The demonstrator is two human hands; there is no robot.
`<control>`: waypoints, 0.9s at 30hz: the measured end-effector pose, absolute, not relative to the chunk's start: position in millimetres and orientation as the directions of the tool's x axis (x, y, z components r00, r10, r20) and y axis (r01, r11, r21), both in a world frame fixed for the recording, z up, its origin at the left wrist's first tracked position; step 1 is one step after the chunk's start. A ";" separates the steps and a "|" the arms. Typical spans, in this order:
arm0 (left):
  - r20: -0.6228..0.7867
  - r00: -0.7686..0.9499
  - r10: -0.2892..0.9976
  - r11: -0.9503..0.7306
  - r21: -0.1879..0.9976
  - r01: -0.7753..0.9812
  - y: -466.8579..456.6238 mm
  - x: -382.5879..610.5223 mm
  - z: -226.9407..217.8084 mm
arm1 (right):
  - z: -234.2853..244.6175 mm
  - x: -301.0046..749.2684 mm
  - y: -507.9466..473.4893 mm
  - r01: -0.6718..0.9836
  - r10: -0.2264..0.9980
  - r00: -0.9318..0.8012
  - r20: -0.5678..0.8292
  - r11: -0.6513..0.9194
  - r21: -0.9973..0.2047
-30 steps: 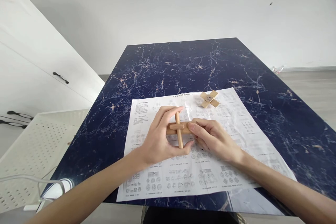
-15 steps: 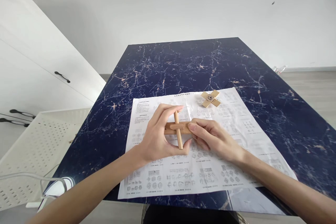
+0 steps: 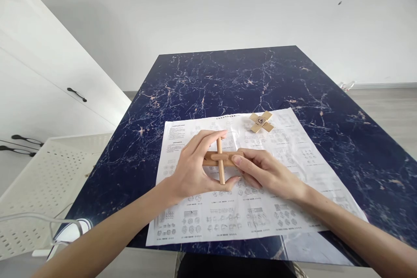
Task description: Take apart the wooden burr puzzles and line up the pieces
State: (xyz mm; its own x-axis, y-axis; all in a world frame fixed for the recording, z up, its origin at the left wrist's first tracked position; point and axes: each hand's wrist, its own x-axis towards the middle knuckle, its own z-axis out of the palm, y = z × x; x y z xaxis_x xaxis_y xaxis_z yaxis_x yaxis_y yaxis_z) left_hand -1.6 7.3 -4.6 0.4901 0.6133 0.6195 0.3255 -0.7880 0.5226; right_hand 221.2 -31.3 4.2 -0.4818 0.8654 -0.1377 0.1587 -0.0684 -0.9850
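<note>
I hold a wooden cross piece (image 3: 220, 159) over a printed instruction sheet (image 3: 254, 208) on the dark blue marbled table (image 3: 228, 78). It is a flat bar with a round rod through its slot. My left hand (image 3: 192, 169) pinches the rod between forefinger at its top end and thumb at its bottom end. My right hand (image 3: 263, 171) grips the right end of the flat bar with closed fingers. A second small wooden cross (image 3: 261, 122), marked with black ink, lies on the sheet's far right part, apart from both hands.
A white perforated tray (image 3: 42, 182) sits off the table's left edge, with a white cable (image 3: 42, 219) in front of it. White cabinet doors with black handles (image 3: 77, 94) stand at the left. A white wall is behind the table.
Both hands with the wooden cross have shifted slightly left and up over the sheet. The grip is unchanged. The small marked cross has not moved.
</note>
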 end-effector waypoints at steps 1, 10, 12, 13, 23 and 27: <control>0.617 0.493 0.613 -0.788 0.524 0.324 7.3 -1.7 -4.6 | 4.0 222.3 -30.9 0.159 0.862 -0.487 -0.142 -0.073 -0.985; 0.630 0.537 0.561 -0.818 0.524 0.238 3.3 0.1 -5.2 | 4.0 227.5 -28.8 0.085 0.782 -0.609 -0.132 -0.102 -0.991; 0.629 0.531 0.568 -0.813 0.528 0.245 2.6 0.2 -4.7 | 4.3 226.7 -28.6 0.068 0.776 -0.619 -0.117 -0.095 -0.993; 0.629 0.534 0.566 -0.815 0.526 0.244 2.4 0.2 -4.3 | 4.3 226.4 -28.6 0.057 0.767 -0.632 -0.110 -0.095 -0.994; 0.623 0.569 0.536 -0.810 0.570 0.139 6.2 -0.3 -8.7 | 4.0 227.3 -26.8 0.048 0.766 -0.633 -0.110 -0.104 -0.993; 0.607 0.568 0.556 -0.792 0.593 0.143 5.9 -1.0 -10.6 | 5.1 226.7 -26.1 0.056 0.800 -0.588 -0.118 -0.105 -0.993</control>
